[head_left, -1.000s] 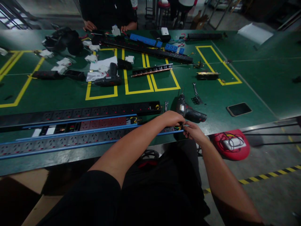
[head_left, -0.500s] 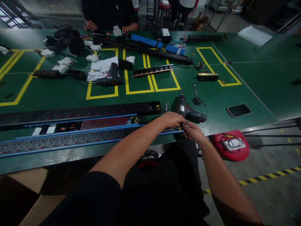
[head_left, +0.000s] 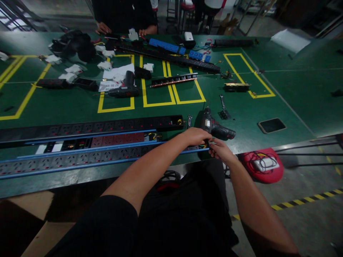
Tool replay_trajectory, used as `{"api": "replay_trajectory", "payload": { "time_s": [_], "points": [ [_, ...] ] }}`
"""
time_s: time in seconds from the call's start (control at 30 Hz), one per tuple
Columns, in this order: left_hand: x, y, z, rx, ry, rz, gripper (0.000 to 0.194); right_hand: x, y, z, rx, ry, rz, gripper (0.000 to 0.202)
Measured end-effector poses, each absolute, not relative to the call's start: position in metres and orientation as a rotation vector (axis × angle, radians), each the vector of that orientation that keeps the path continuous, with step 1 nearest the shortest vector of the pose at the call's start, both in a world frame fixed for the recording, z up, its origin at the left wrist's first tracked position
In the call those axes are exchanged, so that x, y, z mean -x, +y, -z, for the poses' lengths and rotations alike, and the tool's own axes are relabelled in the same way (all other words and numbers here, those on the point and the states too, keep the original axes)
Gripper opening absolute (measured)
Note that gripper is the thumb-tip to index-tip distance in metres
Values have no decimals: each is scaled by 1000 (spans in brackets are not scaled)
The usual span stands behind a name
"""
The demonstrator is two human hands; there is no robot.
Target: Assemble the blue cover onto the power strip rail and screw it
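Observation:
My two hands meet at the right end of a long black power strip (head_left: 93,157) with blue edges, lying along the near side of the bench. My left hand (head_left: 197,135) reaches across it, fingers bent down and closed at a small dark piece (head_left: 207,143) by the strip's end. From the right, my right hand (head_left: 220,149) pinches at the same spot; what lies in its fingertips is too small to name. Yellow and green wire bits show beside the fingers. A cordless drill (head_left: 218,129) rests just beyond my hands.
Two more strips lie parallel, one black (head_left: 128,125), one with brown sockets (head_left: 118,139). Wrenches (head_left: 190,120), a phone (head_left: 272,125) and a second drill (head_left: 125,89) lie on the green bench. A red stool (head_left: 277,171) stands right. Across sits a person (head_left: 123,18).
Both hands stay at the strip's end with only slight finger movement. The dark piece between them shows a little more. Everything else lies as before.

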State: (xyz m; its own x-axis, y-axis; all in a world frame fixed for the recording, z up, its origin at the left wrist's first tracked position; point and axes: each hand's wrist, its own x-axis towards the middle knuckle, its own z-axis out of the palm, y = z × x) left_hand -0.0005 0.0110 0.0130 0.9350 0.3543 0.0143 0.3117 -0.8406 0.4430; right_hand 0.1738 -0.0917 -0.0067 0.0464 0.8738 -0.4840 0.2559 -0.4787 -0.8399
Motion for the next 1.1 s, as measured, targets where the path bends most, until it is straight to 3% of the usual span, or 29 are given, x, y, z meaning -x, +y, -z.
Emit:
{"api": "replay_trajectory", "payload": {
  "time_s": [1.1],
  "points": [
    [0,9,-6,-2636,490,-190,28,-174,-91,8,1791,-1151,-1444,27]
  ]
}}
